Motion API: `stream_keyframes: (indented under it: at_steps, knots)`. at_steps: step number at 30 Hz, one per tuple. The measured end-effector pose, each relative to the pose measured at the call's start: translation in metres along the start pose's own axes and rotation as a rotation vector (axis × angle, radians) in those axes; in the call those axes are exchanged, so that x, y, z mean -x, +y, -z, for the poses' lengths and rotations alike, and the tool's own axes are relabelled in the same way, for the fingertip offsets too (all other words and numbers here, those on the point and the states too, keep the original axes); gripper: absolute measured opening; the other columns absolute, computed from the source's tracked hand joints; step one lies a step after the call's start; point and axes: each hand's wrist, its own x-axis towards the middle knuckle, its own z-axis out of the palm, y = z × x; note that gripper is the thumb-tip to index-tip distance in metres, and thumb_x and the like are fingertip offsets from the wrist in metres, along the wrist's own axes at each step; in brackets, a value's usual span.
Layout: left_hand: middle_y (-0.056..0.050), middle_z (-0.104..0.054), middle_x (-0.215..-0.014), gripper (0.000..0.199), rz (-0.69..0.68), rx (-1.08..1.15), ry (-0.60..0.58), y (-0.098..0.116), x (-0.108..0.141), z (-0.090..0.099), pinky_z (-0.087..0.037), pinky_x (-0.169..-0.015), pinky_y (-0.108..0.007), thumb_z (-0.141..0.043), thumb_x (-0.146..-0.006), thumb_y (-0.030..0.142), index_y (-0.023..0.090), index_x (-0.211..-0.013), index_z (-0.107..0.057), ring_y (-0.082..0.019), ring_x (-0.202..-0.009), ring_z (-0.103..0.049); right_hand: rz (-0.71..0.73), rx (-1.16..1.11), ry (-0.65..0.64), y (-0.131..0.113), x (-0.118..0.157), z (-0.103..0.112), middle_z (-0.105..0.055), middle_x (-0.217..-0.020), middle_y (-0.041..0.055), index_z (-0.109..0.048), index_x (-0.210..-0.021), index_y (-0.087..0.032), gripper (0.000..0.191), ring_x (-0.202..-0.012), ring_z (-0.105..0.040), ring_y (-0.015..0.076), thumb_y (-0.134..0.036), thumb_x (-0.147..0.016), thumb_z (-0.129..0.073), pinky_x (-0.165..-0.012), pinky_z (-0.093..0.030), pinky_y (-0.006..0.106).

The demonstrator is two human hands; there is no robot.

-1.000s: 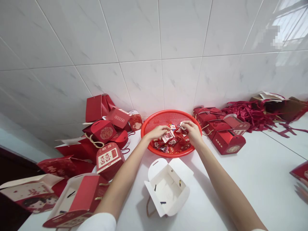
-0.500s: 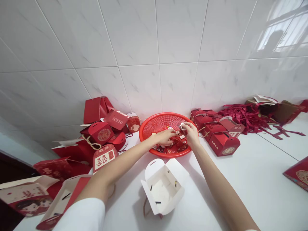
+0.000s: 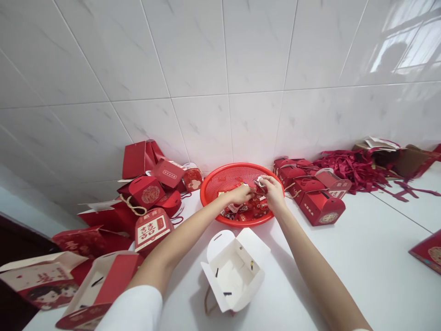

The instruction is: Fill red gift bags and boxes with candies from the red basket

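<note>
Both my hands are over a red plastic colander (image 3: 215,177) that holds red-wrapped sweets (image 3: 248,214). My right hand (image 3: 273,191), on the colander's right side, grips a small wrapped sweet (image 3: 261,182) with a brown and white wrapper. Just left of it, my left hand (image 3: 242,194) has its fingers drawn together above the pile; what they hold, if anything, is hidden. Nearer to me stands a gift box (image 3: 237,276) with its flaps up, white inside, with a rope handle at its left.
Red gift boxes and bags (image 3: 148,191) are heaped on the left. Closed red boxes (image 3: 320,207) stand right of the colander, beside a pile of dark red ribbons (image 3: 347,168). Another red box (image 3: 429,252) sits at the right edge. A tiled wall (image 3: 255,124) backs the white table (image 3: 372,257).
My left hand has shifted slightly right, closer to my right hand, and its fingers have drawn together. My right hand still holds the sweet. The gift box has stayed in place.
</note>
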Motion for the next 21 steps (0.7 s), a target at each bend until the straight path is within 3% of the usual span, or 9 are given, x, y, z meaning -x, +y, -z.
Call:
stream_keyframes:
  at_steps: [4, 7, 10, 15, 17, 21]
  knots:
    - [-0.003, -0.066, -0.078, 0.028, 0.035, 0.135, 0.122, 0.001, 0.023, 0.013, -0.044, -0.069, -0.025, -0.041, -0.094, 0.023, 0.015, -0.085, -0.065, -0.016, -0.072, -0.057, -0.027, -0.016, -0.063, -0.013, 0.009, -0.005, -0.065, -0.067, -0.0031, -0.064, -0.074, -0.021, 0.033, -0.061, -0.058, 0.0134, -0.034, -0.049, -0.082, -0.051, -0.045, 0.024]
    - [-0.002, -0.064, -0.077, 0.03, 0.047, 0.333, 0.249, 0.003, 0.044, 0.016, -0.043, -0.07, -0.025, -0.045, -0.093, 0.034, 0.015, -0.082, -0.064, -0.016, -0.074, -0.055, 0.004, 0.016, -0.219, -0.032, 0.028, -0.011, -0.064, -0.068, -0.0039, -0.065, -0.078, -0.021, 0.033, -0.062, -0.058, 0.012, -0.037, -0.055, -0.083, -0.053, -0.045, 0.022]
    - [-0.003, -0.064, -0.078, 0.034, 0.068, 0.482, 0.333, 0.007, 0.066, 0.017, -0.045, -0.068, -0.025, -0.048, -0.091, 0.043, 0.014, -0.081, -0.064, -0.017, -0.076, -0.057, 0.082, 0.156, -0.48, -0.052, 0.055, -0.017, -0.066, -0.07, -0.0032, -0.067, -0.086, -0.021, 0.029, -0.061, -0.06, 0.0116, -0.04, -0.069, -0.081, -0.055, -0.047, 0.022]
    - [-0.004, -0.066, -0.08, 0.032, 0.034, 0.632, 0.417, 0.026, 0.098, 0.024, -0.048, -0.07, -0.026, -0.056, -0.089, 0.043, 0.013, -0.087, -0.067, -0.017, -0.079, -0.06, 0.077, 0.533, -1.0, -0.07, 0.095, -0.025, -0.071, -0.076, 0.0024, -0.07, -0.092, -0.018, 0.024, -0.062, -0.065, 0.0144, -0.04, -0.085, -0.069, -0.058, -0.052, 0.027]
    - [-0.005, -0.068, -0.085, 0.033, 0.004, 0.659, 0.445, 0.035, 0.108, 0.028, -0.049, -0.073, -0.026, -0.055, -0.091, 0.043, 0.013, -0.092, -0.069, -0.017, -0.081, -0.062, 0.177, 0.6, -1.001, -0.071, 0.102, -0.026, -0.071, -0.078, 0.0038, -0.071, -0.087, -0.017, 0.023, -0.068, -0.066, 0.0153, -0.039, -0.087, -0.066, -0.064, -0.053, 0.028]
    - [-0.007, -0.071, -0.093, 0.034, -0.013, 0.651, 0.504, 0.05, 0.123, 0.031, -0.05, -0.078, -0.027, -0.056, -0.092, 0.042, 0.013, -0.101, -0.071, -0.019, -0.088, -0.064, 0.408, 0.663, -0.664, -0.071, 0.102, -0.022, -0.071, -0.079, 0.0042, -0.069, -0.087, -0.018, 0.023, -0.071, -0.066, 0.0166, -0.04, -0.087, -0.066, -0.065, -0.052, 0.029]
